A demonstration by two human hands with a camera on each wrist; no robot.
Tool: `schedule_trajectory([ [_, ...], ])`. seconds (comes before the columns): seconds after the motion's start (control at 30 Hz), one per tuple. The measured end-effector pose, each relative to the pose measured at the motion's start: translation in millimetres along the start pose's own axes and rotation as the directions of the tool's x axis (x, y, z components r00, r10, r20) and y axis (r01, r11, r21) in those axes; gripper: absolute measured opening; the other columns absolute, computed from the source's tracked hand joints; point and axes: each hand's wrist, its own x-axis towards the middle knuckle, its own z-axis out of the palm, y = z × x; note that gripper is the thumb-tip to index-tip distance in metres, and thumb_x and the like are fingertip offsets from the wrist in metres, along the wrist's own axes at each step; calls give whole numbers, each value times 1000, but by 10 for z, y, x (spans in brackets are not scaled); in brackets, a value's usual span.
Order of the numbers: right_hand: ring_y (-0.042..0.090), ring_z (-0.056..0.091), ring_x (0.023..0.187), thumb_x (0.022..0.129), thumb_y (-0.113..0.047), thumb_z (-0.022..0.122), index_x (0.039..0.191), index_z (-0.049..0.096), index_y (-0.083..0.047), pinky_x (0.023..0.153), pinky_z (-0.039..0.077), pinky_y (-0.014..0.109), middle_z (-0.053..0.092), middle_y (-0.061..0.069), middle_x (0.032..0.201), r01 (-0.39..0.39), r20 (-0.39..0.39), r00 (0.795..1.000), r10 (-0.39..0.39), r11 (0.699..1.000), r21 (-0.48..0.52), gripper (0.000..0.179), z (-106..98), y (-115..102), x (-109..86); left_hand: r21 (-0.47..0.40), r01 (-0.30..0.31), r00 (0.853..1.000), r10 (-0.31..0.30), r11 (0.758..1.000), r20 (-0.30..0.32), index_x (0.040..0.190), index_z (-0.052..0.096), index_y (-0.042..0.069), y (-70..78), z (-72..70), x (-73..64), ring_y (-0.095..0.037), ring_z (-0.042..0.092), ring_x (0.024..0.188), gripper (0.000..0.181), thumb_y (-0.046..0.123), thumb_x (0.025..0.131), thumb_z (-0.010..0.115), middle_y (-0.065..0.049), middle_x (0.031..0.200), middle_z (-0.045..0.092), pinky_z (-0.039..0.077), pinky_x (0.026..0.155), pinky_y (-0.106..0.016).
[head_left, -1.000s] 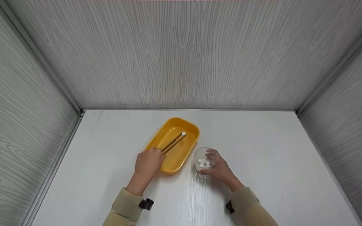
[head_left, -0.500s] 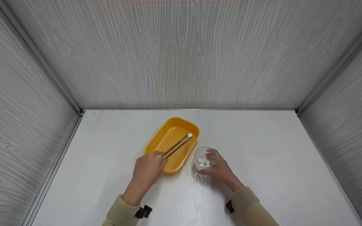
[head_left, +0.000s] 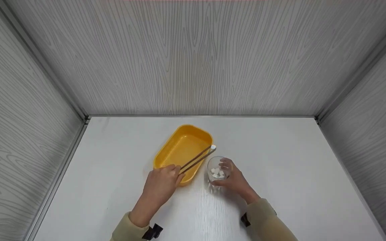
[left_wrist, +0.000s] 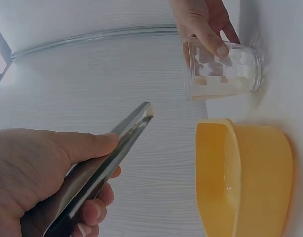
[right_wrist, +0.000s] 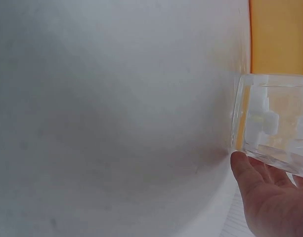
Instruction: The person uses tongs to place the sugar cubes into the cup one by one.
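Note:
My left hand point(head_left: 161, 184) grips a pair of metal tongs point(left_wrist: 99, 182), thumb on one arm and fingers curled round the other. Between the tong tips a small white cube point(head_left: 213, 147) is pinched, above the right rim of the yellow tray point(head_left: 179, 147). With thumb and fingers spread round its side, my right hand point(head_left: 235, 179) holds a clear glass point(left_wrist: 223, 71) upright on the table. Several white cubes point(head_left: 217, 173) lie at the bottom of that glass. In the right wrist view only part of the glass point(right_wrist: 277, 123) shows.
The yellow tray stands slantwise just left of the glass, its inside bare where it shows. The white table point(head_left: 280, 160) is bounded by grey wood-grain panels point(head_left: 193, 60) at the back and both sides.
My left hand has carried the tongs and the white cube rightward, from over the tray's middle to its right rim near the glass. My right hand and the glass stay put.

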Motion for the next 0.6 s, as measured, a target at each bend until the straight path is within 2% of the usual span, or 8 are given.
schedule_trajectory([
  [0.2, 38, 42, 133, 69, -17, 91, 143, 37, -8, 102, 35, 57, 46, 17, 140, -3, 20, 1000, 2, 999, 38, 92, -2, 15, 8, 6, -82, 997, 82, 997, 1, 92, 73, 2, -4, 30, -20, -15, 58, 57, 24, 23, 83, 79, -3, 73, 63, 50, 52, -30],
  [0.37, 37, 43, 132, 69, -20, 91, 143, 36, -10, 103, 35, 56, 46, 16, 141, -12, 21, 1000, 12, 1000, 20, 93, -5, 6, 5, 6, -129, 992, 129, 992, 0, 91, 73, 4, -17, 54, -43, -15, 57, 56, 23, 25, 85, 78, -2, 72, 60, 48, 51, -29],
  [0.6, 34, 42, 133, 68, -22, 91, 145, 35, -16, 103, 36, 54, 44, 15, 144, -25, 29, 999, 25, 1000, 14, 96, -11, 5, 3, -34, -127, 990, 129, 991, 55, 82, 70, 7, -14, 83, -59, -12, 51, 55, 23, 28, 85, 78, 1, 66, 55, 45, 52, -28],
])
